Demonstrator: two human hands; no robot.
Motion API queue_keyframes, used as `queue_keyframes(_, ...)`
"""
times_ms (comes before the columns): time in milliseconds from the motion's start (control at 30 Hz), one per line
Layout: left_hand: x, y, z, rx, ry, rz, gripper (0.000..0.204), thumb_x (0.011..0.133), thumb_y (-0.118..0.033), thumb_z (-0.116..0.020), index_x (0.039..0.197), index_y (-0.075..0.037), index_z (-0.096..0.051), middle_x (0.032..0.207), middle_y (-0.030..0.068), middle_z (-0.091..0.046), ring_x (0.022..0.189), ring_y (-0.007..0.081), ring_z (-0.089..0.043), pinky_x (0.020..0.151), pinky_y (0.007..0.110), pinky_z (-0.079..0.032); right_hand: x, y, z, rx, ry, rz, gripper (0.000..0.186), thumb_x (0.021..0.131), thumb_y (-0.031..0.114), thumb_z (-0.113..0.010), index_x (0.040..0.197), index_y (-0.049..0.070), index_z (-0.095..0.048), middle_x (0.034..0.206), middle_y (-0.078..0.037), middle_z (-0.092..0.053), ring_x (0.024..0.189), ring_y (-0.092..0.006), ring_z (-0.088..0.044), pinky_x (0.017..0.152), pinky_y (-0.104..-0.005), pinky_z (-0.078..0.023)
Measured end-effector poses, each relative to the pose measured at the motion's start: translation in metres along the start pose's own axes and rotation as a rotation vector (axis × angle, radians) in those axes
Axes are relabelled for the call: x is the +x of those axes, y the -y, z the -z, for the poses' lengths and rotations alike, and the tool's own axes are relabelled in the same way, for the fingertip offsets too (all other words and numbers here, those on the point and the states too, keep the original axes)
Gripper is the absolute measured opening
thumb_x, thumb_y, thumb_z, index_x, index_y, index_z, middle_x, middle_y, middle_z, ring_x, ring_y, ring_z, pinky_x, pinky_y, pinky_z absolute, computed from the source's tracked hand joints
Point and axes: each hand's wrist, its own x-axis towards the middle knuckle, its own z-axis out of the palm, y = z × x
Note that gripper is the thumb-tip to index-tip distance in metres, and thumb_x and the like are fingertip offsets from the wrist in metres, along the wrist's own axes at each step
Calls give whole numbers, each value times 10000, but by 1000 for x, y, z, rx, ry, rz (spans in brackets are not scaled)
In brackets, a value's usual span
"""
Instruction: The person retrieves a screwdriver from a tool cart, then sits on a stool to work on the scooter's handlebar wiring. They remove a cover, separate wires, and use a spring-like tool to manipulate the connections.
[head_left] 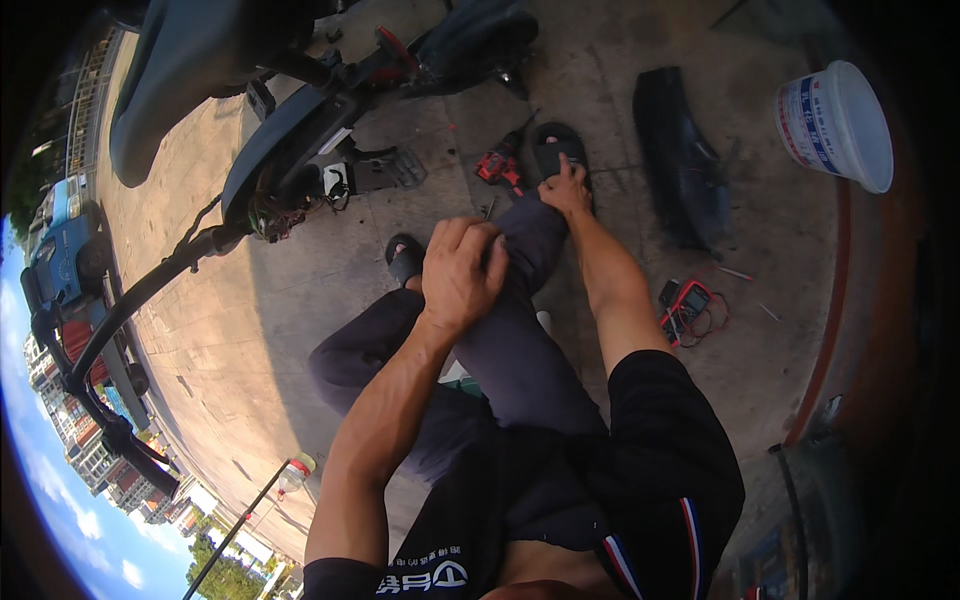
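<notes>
Keeping both hands loose and clear of the tools seems right for this pause, judging by how they lie. The right grip [568,190] is loosely spread, forefinger stretched toward the strap of the black sandal [549,153] on the right foot; I cannot tell whether the fingertip touches it. The left grip [462,264] is above the right leg, fingers bent inward; its palm is hidden, so I cannot tell whether it pinches anything.

The red drill [496,168] lies on the paved ground [760,370], just beside that sandal and well apart from the ground's red-brown right edge [838,300]. If it is wanted, best take it by the handle, fingers off the trigger, and turn its nose away from the bare toes.

The dark curved panel [672,150] lies between the foot and that edge, with the white bucket [835,125] nearer the edge; a foot swung right could scrape the panel. The red multimeter [690,300] sits nearer the body, its leads looped beside it; mind them when shifting. Exposed wires [272,222] on the electric bike [262,155] deserve a gentle touch.
</notes>
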Motion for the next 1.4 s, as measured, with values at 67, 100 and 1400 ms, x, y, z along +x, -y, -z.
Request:
queue_keyframes(67, -3, 2, 0, -8, -11, -1, 153, 790, -44, -701, 932, -43, -642, 929, 127, -630, 855, 336, -598, 761, 422, -486, -1, -7, 3, 22, -10, -3, 902, 776, 409, -664, 1562, 249, -253, 1527, -220, -315, 1357, -433, -435, 1083, -544, -392)
queue_keyframes(100, -4, 3, 0, -13, -24, -3, 157, 788, -44, -701, 934, -43, -642, 930, 127, -630, 854, 336, -598, 761, 423, -486, -2, -11, 5, 26, -20, -5, 899, 776, 406, -665, 1560, 236, -259, 1511, -230, -336, 1336, -436, -460, 1077, -532, -406)
queue_keyframes(1400, -62, 316, 149, -196, -670, 948, 448, 851, -227, -710, 1214, 27, -644, 1087, 148, -708, 898, 219, -675, 843, 338, -512, -188, 307, 20, -242, 532, 1043, 469, 870, 248, -707, 1255, 3, -600, 1197, -230, -626, 1124, -408, -601, 957, -450, -485)
